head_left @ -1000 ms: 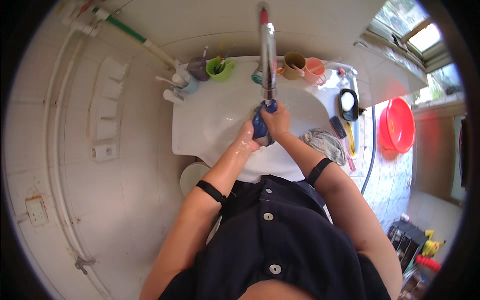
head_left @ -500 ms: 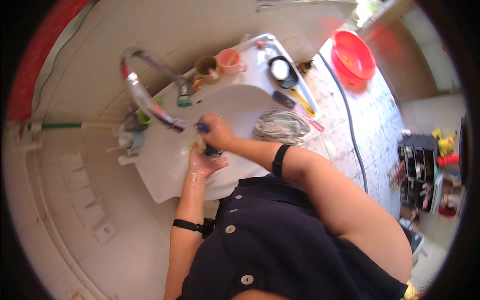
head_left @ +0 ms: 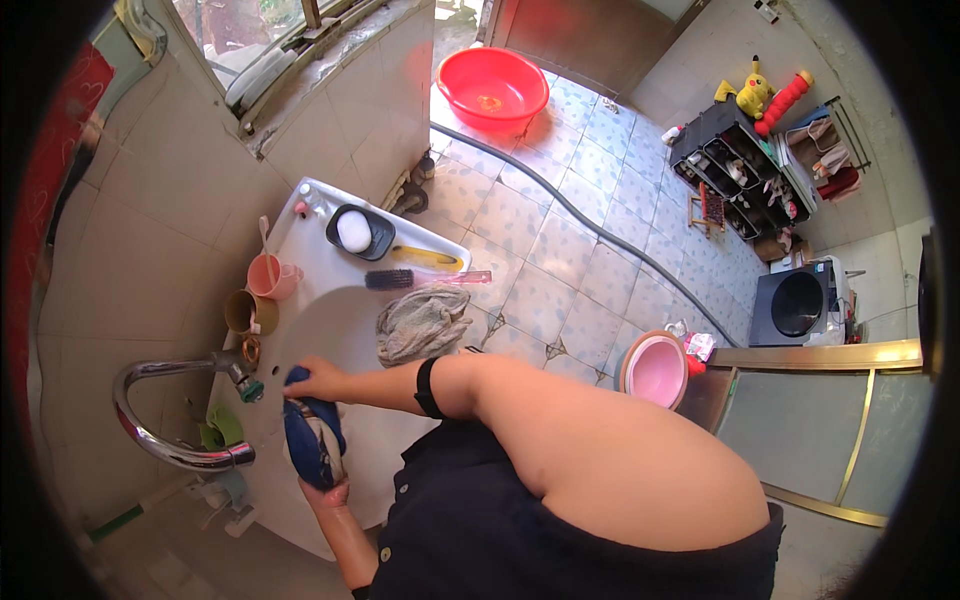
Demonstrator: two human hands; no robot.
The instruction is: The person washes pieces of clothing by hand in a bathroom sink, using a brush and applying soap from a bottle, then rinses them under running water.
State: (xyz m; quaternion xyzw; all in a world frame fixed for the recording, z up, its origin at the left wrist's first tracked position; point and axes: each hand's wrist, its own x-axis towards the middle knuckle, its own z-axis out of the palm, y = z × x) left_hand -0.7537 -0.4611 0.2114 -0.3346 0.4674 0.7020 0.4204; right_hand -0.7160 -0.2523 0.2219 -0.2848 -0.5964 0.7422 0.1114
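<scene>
A dark blue shoe-like cloth item (head_left: 312, 452) with a pale beige inside is held over the white sink (head_left: 372, 440), left of its middle. My right hand (head_left: 322, 380) is closed around its far end. At the near end my left hand (head_left: 325, 494) grips it from below, its fingers partly hidden. The chrome faucet (head_left: 180, 455) arches beside it, spout end to the left of the item. A crumpled grey cloth (head_left: 424, 322) lies on the sink's right rim, near my right forearm. Just beyond the cloth rests a dark-bristled brush (head_left: 390, 279) with a pink handle.
A yellow-handled tool (head_left: 428, 258) and a black dish (head_left: 375, 240) with white soap (head_left: 354, 230) sit on the far corner. A pink cup (head_left: 270, 277) and a brown cup (head_left: 248, 314) stand along the wall. A red basin (head_left: 493, 88) and grey hose (head_left: 570, 203) are on the floor.
My view has swung to the right, bringing more floor into sight. The blue item, mostly hidden by my hands before, now shows between them, and my left hand has closed on its near end.
</scene>
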